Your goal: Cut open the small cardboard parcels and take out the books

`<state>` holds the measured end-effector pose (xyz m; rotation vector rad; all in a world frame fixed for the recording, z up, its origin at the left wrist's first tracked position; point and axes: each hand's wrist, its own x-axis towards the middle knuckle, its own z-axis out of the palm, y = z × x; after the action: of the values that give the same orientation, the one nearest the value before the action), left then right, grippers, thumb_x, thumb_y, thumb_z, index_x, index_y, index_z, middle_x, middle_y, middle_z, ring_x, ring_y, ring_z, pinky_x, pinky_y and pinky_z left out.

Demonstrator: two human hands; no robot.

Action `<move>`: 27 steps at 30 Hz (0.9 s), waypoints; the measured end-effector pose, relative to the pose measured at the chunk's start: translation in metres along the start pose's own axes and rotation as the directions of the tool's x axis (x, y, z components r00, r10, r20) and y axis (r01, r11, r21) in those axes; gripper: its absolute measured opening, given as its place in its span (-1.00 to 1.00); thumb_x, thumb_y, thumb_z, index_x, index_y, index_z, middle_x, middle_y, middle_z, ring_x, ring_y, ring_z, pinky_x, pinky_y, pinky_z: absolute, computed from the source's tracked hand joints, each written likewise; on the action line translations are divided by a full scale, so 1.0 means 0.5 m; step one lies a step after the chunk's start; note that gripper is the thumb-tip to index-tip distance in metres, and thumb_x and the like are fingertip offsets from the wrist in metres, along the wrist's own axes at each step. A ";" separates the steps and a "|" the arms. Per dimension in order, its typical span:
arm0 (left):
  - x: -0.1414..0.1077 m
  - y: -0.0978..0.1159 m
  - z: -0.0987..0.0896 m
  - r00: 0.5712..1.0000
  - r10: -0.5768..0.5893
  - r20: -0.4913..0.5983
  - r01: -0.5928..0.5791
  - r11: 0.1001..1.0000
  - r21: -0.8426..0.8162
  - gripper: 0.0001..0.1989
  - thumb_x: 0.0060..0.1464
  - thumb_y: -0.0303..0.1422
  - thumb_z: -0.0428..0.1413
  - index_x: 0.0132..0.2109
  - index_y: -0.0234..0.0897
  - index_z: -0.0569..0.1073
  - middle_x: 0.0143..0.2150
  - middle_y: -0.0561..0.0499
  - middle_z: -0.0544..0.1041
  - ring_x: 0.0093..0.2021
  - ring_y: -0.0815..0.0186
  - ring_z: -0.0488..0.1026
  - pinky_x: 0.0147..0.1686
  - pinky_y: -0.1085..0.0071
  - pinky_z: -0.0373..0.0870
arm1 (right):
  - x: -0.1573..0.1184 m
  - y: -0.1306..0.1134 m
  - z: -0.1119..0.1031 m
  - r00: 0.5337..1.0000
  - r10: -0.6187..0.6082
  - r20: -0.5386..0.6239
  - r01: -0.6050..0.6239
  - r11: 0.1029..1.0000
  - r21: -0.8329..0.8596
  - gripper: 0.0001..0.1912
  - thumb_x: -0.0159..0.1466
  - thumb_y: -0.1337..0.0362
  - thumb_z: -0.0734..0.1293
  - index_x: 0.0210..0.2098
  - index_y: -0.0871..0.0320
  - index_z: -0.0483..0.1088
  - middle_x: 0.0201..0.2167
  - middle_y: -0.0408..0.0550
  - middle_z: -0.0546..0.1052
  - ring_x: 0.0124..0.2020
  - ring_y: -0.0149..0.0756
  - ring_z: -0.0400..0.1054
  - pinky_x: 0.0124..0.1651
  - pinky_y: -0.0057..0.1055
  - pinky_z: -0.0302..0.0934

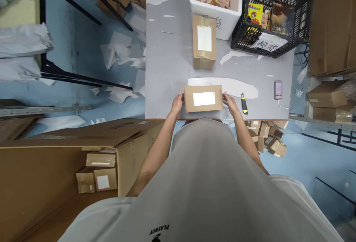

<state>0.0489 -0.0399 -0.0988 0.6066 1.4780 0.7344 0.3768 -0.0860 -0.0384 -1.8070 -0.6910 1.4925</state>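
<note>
A small brown cardboard box (204, 108) with a white label lies at the table's front edge, straight in front of me. My left hand (177, 103) presses its left end, and my right hand (229, 102) is at its right end, so the box is held between the two. Some fingers are hidden behind the box ends. Right of my right hand lies a black and yellow utility knife (244, 104). Beyond the held box, a second taped cardboard box (204, 64) with a white label rests against a white bin (224, 30).
The grey table (169, 56) carries a black plastic crate (302, 23) with books at the back right. A phone (278, 90) on a cable lies at the right. A large open carton (133, 160) with boxes inside stands at my left. Boxes (274, 145) are heaped on the floor.
</note>
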 end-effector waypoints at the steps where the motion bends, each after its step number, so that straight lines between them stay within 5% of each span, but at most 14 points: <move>1: 0.000 0.006 0.002 1.000 0.007 0.008 -0.007 1.000 0.003 -0.39 0.53 0.15 0.00 0.20 -0.25 0.66 0.41 -0.30 0.64 0.44 -0.03 0.56 0.40 0.04 0.49 | 0.002 -0.006 0.003 1.000 -0.010 0.015 0.010 1.000 0.008 -0.23 0.33 -0.52 0.41 0.07 0.02 0.68 0.37 0.08 0.66 0.43 0.00 0.51 0.56 -0.03 0.30; 9: -0.049 0.053 -0.011 0.991 0.132 -0.033 -0.133 0.991 -0.030 -0.27 0.41 0.32 0.07 0.12 -0.26 0.67 0.27 -0.28 0.71 0.27 -0.02 0.65 0.27 0.12 0.56 | -0.029 -0.034 0.008 0.998 -0.050 -0.042 0.054 0.995 0.078 -0.22 0.28 -0.51 0.46 0.06 0.04 0.69 0.26 0.10 0.72 0.32 0.04 0.60 0.48 -0.05 0.41; 13: -0.084 0.070 -0.024 0.976 0.204 -0.069 -0.204 0.979 0.008 -0.45 0.29 0.13 0.31 0.12 -0.25 0.70 0.25 -0.23 0.72 0.27 -0.01 0.64 0.32 0.15 0.54 | -0.056 -0.033 0.006 0.993 -0.107 -0.051 0.110 0.992 0.054 -0.27 0.30 -0.44 0.49 0.09 0.03 0.70 0.23 0.05 0.75 0.34 0.02 0.59 0.45 -0.07 0.44; 18: -0.092 0.071 -0.023 0.984 0.121 -0.128 -0.105 0.986 0.130 -0.67 0.21 -0.23 0.33 0.06 -0.26 0.71 0.18 -0.19 0.75 0.25 -0.03 0.64 0.34 0.12 0.55 | -0.051 -0.007 0.014 0.995 -0.075 -0.067 0.075 0.997 -0.002 -0.34 0.19 -0.29 0.59 0.03 0.08 0.71 0.16 0.08 0.77 0.30 0.08 0.58 0.39 0.00 0.47; 23: -0.085 0.049 -0.028 0.995 0.050 -0.092 -0.039 0.992 0.118 -0.59 0.03 -0.37 0.29 0.07 -0.25 0.68 0.16 -0.17 0.76 0.27 -0.04 0.65 0.39 0.06 0.53 | -0.037 0.018 0.006 1.000 0.008 -0.002 -0.008 0.998 -0.060 -0.42 0.07 -0.14 0.67 -0.05 0.08 0.70 0.10 0.09 0.78 0.24 0.08 0.60 0.44 0.05 0.43; 27: -0.071 0.041 -0.033 0.992 0.055 -0.113 -0.048 0.996 0.069 -0.55 0.01 -0.36 0.30 0.09 -0.22 0.66 0.24 -0.17 0.73 0.33 0.01 0.62 0.44 0.09 0.47 | -0.032 0.014 0.001 1.000 0.011 -0.015 -0.012 0.998 -0.063 -0.34 0.15 -0.26 0.61 0.03 0.08 0.68 0.26 0.14 0.72 0.32 0.08 0.56 0.46 0.05 0.41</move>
<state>0.0326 -0.0544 -0.0603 0.6643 1.6030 0.7738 0.3730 -0.1027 -0.0340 -1.8700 -0.7292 1.4786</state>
